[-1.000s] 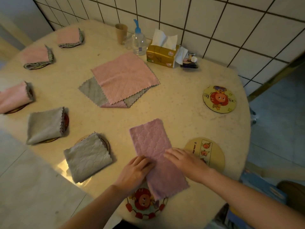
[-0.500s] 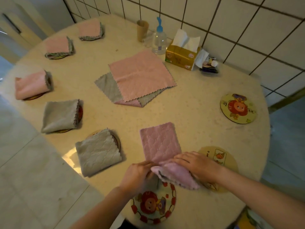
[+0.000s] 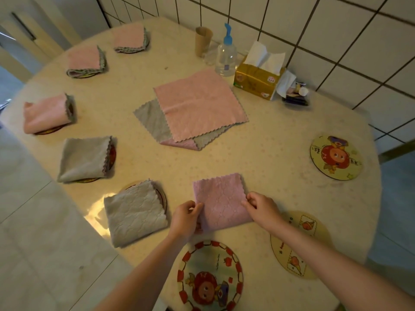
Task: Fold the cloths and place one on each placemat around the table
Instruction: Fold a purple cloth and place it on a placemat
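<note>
item: pink quilted cloth (image 3: 221, 202), folded to a rough square, lay flat on the table (image 3: 280, 140) just beyond the red-bordered placemat (image 3: 210, 276) and beside the yellow placemat (image 3: 301, 245), touching neither that i could see.

grip: my left hand (image 3: 185, 218) pinched the cloth's left edge between thumb and fingers; my right hand (image 3: 261, 208) pinched the right edge the same way. both closed narrowly on fabric.

handling, as i judged it: light, soft, limp, with no stiffness to keep a fold; the layers would slide or fall open if lifted by one corner. scalloped hems gave little purchase. best taken at two opposite edges, all layers pinched together, and carried low and level.

stock: five folded cloths already sat on mats along the left side, the nearest a grey cloth (image 3: 134, 213). an unfolded stack (image 3: 197, 106) lay at centre. a third bare mat, the cartoon placemat (image 3: 335, 157), lay far right.
</note>
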Tool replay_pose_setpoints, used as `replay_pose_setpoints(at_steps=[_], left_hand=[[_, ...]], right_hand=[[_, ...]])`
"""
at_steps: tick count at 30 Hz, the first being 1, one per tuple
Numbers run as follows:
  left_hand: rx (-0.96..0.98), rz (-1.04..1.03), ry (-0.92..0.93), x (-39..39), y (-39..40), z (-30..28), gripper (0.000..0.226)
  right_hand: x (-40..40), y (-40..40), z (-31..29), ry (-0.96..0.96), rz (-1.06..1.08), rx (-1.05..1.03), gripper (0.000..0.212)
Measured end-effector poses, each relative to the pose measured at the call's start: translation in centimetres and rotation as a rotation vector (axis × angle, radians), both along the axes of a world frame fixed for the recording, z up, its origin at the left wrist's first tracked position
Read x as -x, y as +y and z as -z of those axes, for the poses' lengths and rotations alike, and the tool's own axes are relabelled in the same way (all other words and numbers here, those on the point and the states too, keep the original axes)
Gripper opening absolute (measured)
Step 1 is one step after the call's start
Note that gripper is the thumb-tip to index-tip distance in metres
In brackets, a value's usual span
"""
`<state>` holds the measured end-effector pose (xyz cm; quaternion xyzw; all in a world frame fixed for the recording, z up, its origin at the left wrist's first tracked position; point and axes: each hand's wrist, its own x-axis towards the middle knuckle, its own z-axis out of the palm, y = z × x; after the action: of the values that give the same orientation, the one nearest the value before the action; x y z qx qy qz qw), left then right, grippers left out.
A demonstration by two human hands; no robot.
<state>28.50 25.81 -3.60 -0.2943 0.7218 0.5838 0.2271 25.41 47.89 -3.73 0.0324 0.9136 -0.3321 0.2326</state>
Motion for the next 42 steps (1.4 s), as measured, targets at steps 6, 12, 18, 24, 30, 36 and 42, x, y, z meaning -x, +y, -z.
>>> replay_pose_setpoints(at_steps=[6,12,18,24,30,36,42], left_hand=[[0.081,-0.012,-0.018,0.6,0.3,0.1,0.029],[0.456,0.176,0.063,0.8,-0.1,0.4,0.016],[0.529,0.194,0.138,3.3,-0.4,-0.4,0.036],[0.482,0.106,0.123,6.1,0.5,-0.9,0.043],[0.452,0.079,0.016,7.3,0.7,-0.4,0.028],[0.193,-0.064,-0.071,7.7,-0.5,-0.6,0.013],[0.028,-0.102,-0.075,6.0,-1.1,-1.7,0.017]], right_hand=[[0.0,0.1,0.1,-0.007,0.056,-0.017,0.024],[0.8,-0.8,-0.3,-0.026,0.062,-0.131,0.023],[1.2,-1.4,-1.2,-0.062,0.141,-0.232,0.027],[0.3,-3.0,-1.2,-0.331,0.216,-0.216,0.046],[-0.8,-3.2,-0.6,-0.277,0.392,-0.103,0.05],[-1.1,-2.8,-1.4,-0.343,0.508,0.092,0.033],[-1.8,-2.5,-3.4,-0.44,0.6,0.21,0.019]])
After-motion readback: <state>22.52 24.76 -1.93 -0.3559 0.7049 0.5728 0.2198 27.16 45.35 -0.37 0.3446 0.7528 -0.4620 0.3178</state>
